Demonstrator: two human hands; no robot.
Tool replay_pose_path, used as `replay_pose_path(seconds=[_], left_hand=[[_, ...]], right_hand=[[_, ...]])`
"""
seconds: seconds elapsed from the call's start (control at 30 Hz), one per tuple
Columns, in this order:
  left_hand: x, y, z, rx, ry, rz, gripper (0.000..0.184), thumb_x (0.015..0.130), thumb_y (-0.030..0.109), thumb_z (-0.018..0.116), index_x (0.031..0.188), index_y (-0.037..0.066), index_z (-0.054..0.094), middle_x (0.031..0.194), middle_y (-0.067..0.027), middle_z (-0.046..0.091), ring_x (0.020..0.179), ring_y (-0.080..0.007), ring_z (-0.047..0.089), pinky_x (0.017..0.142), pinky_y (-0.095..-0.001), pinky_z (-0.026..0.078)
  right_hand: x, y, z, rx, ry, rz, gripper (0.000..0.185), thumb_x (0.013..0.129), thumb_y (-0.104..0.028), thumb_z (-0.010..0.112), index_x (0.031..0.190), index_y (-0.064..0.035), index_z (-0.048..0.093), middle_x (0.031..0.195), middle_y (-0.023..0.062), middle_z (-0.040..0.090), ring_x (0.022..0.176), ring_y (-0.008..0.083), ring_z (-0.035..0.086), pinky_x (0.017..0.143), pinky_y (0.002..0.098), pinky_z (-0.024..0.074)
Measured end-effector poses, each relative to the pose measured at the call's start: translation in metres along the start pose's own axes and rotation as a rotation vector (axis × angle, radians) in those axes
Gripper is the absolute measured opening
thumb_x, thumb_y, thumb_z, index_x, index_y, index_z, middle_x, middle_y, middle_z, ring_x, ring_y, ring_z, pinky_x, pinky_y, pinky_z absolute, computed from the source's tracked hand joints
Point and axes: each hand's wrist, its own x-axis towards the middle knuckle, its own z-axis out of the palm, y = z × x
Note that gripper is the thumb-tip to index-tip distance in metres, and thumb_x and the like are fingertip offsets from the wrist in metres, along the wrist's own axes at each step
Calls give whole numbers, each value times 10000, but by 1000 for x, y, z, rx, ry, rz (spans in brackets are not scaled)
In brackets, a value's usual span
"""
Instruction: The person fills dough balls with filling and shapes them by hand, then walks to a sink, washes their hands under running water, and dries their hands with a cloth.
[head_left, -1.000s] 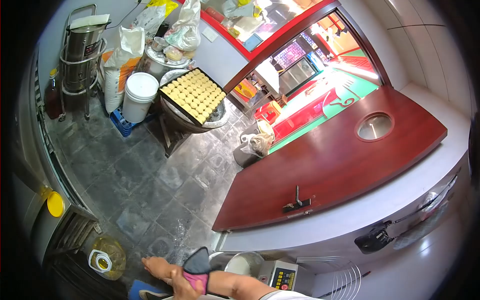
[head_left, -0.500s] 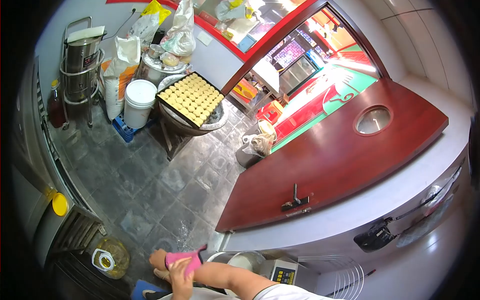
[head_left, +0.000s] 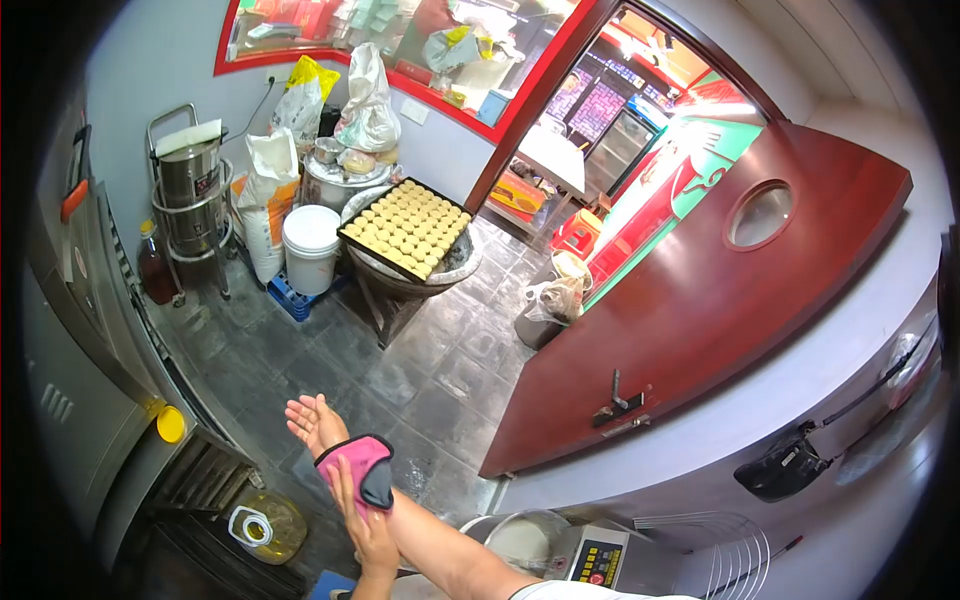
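My right hand (head_left: 316,424) reaches out above the floor with its palm up and fingers stretched, holding nothing. Around its wrist sits a pink wrist wrap (head_left: 345,462) with black edging and a dark grey tab. My left hand (head_left: 366,535) comes from below and grips the wrap, its fingers laid along the pink cloth; its thumb is hidden. Close below on the left stands a large clear jug of yellow oil (head_left: 278,530) with a white handle.
Ahead, a black tray of round dough pieces (head_left: 405,232) rests on a large basin. A white bucket (head_left: 311,245) and a flour sack (head_left: 262,220) stand beside it. The red door (head_left: 690,310) stands ajar on the right. A digital scale (head_left: 598,560) is at lower right.
My right hand has risen and stretched forward, its fingers now spread into view. My left hand has stayed on the wrap, which now shows more fully. The view has shifted upward.
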Motion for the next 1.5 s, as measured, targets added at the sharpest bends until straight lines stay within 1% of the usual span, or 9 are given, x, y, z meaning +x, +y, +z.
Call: replay_pose_path(seconds=[0.23,0.3,0.5,0.73,0.8,0.97,1.1,1.37,1.5], left_hand=[[49,-20,-25,59,206,75,494,971,232,437,1376,-50,442,1401,-216,477,1348,-318,404,1129,-403,268],[58,-63,-50,-475,251,-315,444,939,85,434,1362,-51,450,1277,-176,562,1192,-285,530,1035,-356,394],[-8,2,-46,-899,124,-753,427,949,178,485,1331,-14,474,1253,-119,566,1108,-244,576,961,-352,461],[-3,-52,-54,-1258,176,-442,434,1012,388,433,1276,55,522,1109,-96,625,1069,-200,588,954,-349,459],[16,-27,-97,-1798,-385,-342,496,1012,448,402,1290,52,510,1141,-100,615,1088,-190,580,985,-355,440],[17,69,-80,-942,154,-103,560,1013,407,402,1380,-15,427,1372,-150,492,1243,-265,493,1071,-371,350],[27,52,-61,839,110,278,541,974,317,420,1388,-31,432,1351,-228,503,1247,-339,481,1107,-399,297],[94,107,-130,-1251,-72,244,524,1023,386,406,1384,7,420,1389,-193,485,1179,-268,558,1032,-407,430],[67,88,-108,-1500,1,165,588,1027,369,397,1489,33,259,1548,-216,244,1314,-347,446,1075,-481,385]], right_hand=[[-10,69,-44,375,-182,65,476,981,-420,513,1243,-22,518,1243,162,596,1140,268,576,973,381,478],[-55,28,9,99,70,13,315,983,-293,537,1180,-49,565,1274,115,590,1187,207,539,1017,361,435],[-131,-81,89,287,-529,-317,469,1034,-405,376,1287,-22,470,1338,185,530,1253,272,506,1072,379,405],[-211,-46,86,280,-1011,246,608,1008,-495,380,1392,-24,370,1312,160,530,1177,233,545,930,369,480],[-226,-45,67,116,-1076,218,645,994,-481,443,1433,-23,324,1330,156,511,1187,218,532,923,347,471],[-200,-44,24,-202,-668,-19,595,1001,-419,482,1437,-44,329,1329,99,505,1168,175,534,969,322,453],[-196,-11,28,104,-568,157,510,1025,-343,456,1440,-69,344,1361,90,500,1230,177,507,1055,339,408],[-250,85,30,267,-561,553,404,990,-337,516,1299,-80,549,1273,43,607,1142,158,580,1027,331,440],[-209,50,52,316,-716,641,396,988,-372,475,1230,-78,585,1190,66,639,1080,178,584,983,342,459]])
